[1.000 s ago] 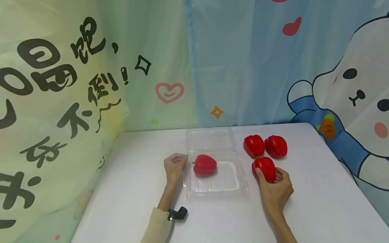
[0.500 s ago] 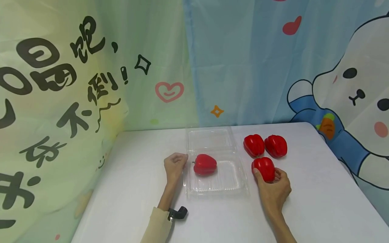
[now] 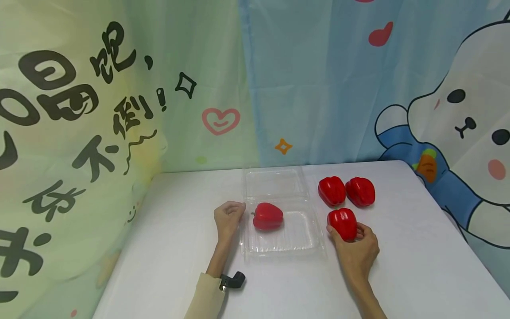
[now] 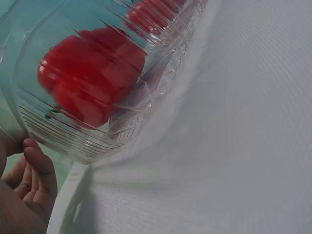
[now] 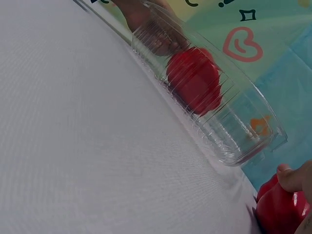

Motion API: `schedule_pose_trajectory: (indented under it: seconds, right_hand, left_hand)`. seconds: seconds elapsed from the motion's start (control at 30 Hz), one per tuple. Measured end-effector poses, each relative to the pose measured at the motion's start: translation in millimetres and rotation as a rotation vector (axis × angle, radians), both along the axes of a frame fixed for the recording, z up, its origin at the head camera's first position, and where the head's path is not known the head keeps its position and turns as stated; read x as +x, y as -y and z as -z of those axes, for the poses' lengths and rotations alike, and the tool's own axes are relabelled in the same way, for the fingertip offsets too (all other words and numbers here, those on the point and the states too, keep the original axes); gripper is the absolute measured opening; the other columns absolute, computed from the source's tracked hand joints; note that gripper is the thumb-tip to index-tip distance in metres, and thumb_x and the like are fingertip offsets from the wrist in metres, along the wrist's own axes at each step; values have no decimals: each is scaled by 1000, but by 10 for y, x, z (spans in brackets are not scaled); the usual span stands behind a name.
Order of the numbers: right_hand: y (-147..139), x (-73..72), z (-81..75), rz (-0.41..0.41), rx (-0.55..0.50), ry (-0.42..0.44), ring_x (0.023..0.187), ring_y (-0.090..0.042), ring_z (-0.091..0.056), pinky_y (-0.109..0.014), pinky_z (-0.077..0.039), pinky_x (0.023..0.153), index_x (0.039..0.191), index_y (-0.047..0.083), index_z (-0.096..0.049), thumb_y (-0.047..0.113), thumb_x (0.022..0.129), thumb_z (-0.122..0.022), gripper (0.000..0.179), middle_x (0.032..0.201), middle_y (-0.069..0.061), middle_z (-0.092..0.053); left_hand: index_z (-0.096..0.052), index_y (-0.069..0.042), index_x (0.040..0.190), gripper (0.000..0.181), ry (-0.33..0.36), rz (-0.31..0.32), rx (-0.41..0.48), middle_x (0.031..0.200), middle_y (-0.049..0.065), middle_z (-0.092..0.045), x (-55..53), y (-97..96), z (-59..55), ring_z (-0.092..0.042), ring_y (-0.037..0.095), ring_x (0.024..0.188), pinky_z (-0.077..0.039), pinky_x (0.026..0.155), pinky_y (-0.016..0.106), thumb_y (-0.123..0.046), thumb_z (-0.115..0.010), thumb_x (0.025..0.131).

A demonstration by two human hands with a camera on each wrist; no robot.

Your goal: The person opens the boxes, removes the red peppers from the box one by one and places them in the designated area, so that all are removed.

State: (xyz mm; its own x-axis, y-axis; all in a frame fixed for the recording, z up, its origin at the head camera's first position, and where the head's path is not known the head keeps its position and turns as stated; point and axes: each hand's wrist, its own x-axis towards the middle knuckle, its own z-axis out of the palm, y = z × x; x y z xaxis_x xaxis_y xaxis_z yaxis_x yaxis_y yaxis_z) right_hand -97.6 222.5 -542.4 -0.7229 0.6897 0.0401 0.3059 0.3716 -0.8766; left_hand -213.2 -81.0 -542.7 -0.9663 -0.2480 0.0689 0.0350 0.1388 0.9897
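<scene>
A clear plastic clamshell container lies with its lid folded back. One red bell pepper sits on its side in the container's left half, its stem pointing left. My left hand pinches the container's left rim between thumb and fingers. To the container's right, my right hand grips a second red bell pepper, with the thumb on its left and the fingers on its right. In the right wrist view this gripped bell pepper shows only partly.
Two more red bell peppers, a left one and a right one, lie just behind the gripped one. Everything stands on a white-covered table. A printed curtain hangs along the back and left.
My right hand has drawn its bell pepper slightly left and nearer to me, opening a small gap from the two behind. The left hand and the container have stayed in place.
</scene>
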Motion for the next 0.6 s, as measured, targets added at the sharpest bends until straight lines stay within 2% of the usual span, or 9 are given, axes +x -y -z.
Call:
schedule_pose_trajectory:
  seconds: [0.33,0.6]
  right_hand:
    - [25,34,-30,2,6,21,131,-41,-51,-65,-52,108,155,2,-48,34,84,-94,90,144,-25,-57]
    - [33,56,-89,10,35,27,133,-39,-50,-67,-53,109,157,5,-46,32,83,-95,92,147,-22,-55]
  left_hand:
    - [-78,1,92,12,1,9,1,82,24,-79,2,15,17,-66,12,61,-50,60,18,-10,-79,95]
    - [-79,1,93,11,4,11,2,80,21,-78,-12,14,23,-65,11,61,-51,60,17,-10,-80,95]
